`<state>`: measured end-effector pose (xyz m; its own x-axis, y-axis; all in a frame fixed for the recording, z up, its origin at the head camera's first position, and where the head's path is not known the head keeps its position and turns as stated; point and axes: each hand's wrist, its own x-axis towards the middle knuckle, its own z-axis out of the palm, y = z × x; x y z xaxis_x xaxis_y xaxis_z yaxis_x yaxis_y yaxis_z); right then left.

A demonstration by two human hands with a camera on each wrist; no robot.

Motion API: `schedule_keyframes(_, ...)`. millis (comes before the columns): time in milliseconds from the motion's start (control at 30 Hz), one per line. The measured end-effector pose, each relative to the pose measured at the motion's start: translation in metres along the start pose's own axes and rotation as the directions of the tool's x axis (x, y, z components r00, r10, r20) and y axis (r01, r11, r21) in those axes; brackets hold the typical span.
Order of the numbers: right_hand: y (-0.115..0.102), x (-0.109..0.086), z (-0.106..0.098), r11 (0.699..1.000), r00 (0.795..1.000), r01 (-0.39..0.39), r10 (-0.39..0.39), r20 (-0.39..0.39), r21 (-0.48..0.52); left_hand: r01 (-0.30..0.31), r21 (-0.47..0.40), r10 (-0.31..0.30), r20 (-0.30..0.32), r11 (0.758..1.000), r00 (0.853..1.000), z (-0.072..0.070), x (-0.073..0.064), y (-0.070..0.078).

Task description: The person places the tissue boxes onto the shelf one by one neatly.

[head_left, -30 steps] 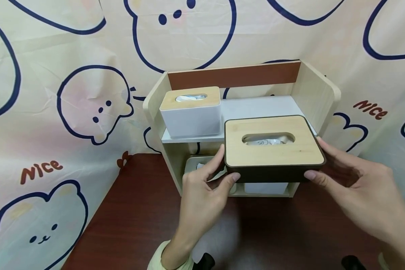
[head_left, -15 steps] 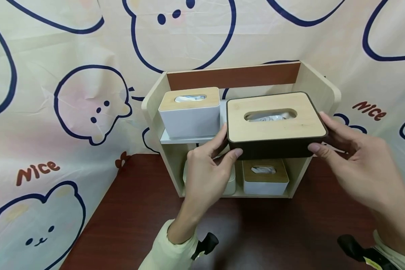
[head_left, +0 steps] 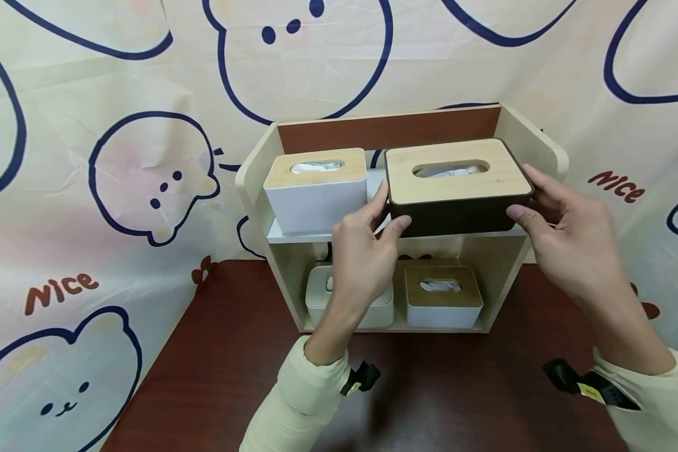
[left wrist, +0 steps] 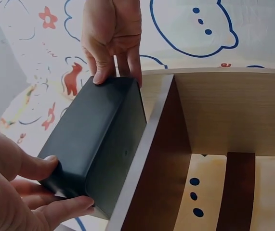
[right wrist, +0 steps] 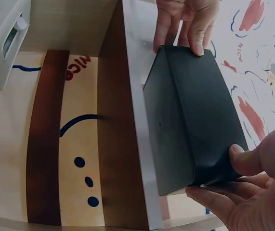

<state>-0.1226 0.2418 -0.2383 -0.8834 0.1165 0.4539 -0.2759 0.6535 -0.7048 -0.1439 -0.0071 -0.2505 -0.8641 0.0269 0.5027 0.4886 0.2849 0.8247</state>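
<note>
Both hands hold a black tissue box [head_left: 457, 216] with a light wooden lid, one at each end. My left hand [head_left: 367, 251] grips its left end, thumb on the front face. At the right end, my right hand [head_left: 570, 232] grips it the same way. The box is over the front of the upper white shelf [head_left: 375, 182], right at its edge. In the left wrist view the black box [left wrist: 94, 125] shows its front and underside beside the shelf board. White tissue shows in the lid's slot. A white tissue box [head_left: 316, 201] with a wooden lid stands on the shelf's left.
The two-tier wooden shelf unit [head_left: 486, 289] stands on a dark wood table [head_left: 215, 376]. On its lower tier are a pale box [head_left: 375, 314], partly behind the left forearm, and a white tissue box [head_left: 443, 314] with a wooden lid. A bear-print cloth [head_left: 51, 207] hangs behind.
Both hands have carried the black tissue box up and away from the person, from in front of the shelf unit to over the upper shelf. The lower white tissue box has come into view.
</note>
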Motion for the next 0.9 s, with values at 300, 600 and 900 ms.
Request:
schedule_keyframes(300,0.008,0.011,0.007,1.0,0.999,-0.011,0.011,-0.034,-0.006,0.013,0.053,-0.013,0.006,0.999,1.0,0.011,0.016,-0.003)
schedule_keyframes(600,0.008,0.015,0.012,0.998,0.999,-0.029,0.027,-0.032,-0.047,0.003,0.067,-0.005,0.025,0.998,1.0,0.015,0.023,-0.009)
schedule_keyframes(900,0.013,0.015,0.017,0.997,0.999,-0.027,0.025,-0.027,-0.076,0.045,0.094,-0.049,0.046,0.995,0.998,0.019,0.027,-0.011)
